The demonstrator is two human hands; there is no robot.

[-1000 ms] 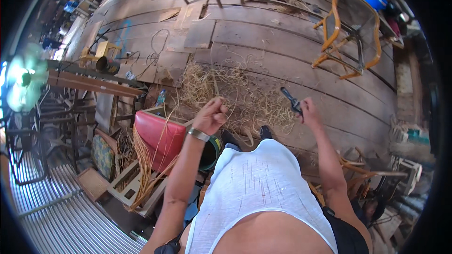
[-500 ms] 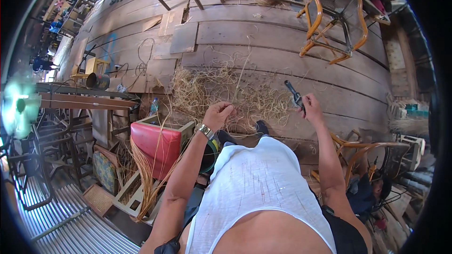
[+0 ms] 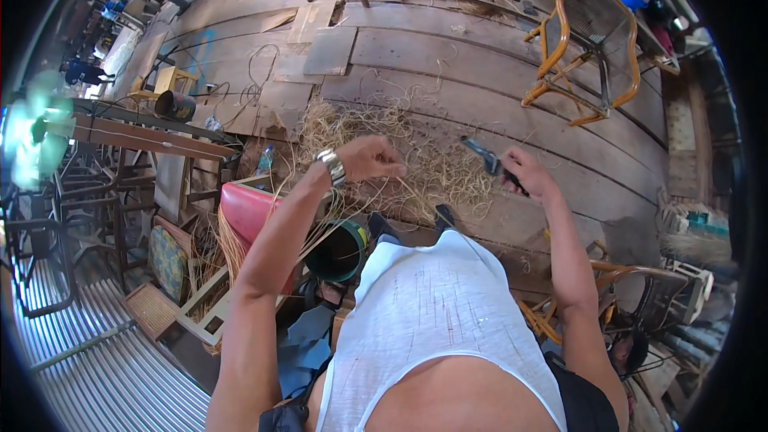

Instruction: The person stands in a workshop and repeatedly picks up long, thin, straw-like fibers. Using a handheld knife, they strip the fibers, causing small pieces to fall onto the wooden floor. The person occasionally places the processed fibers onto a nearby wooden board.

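The left hand (image 3: 370, 158) now sits farther forward, fingertips together, apparently pinching a thin straw-coloured strand (image 3: 410, 188) above the brown plank floor (image 3: 472, 72). The right hand (image 3: 528, 174), wrapped around a dark metal hand tool (image 3: 482, 158), turns its tip leftward, narrowing the gap.

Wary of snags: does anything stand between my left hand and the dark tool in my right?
Nothing visible stands between the left hand and the dark tool in the right hand; loose pale strands lie below, on the floor.
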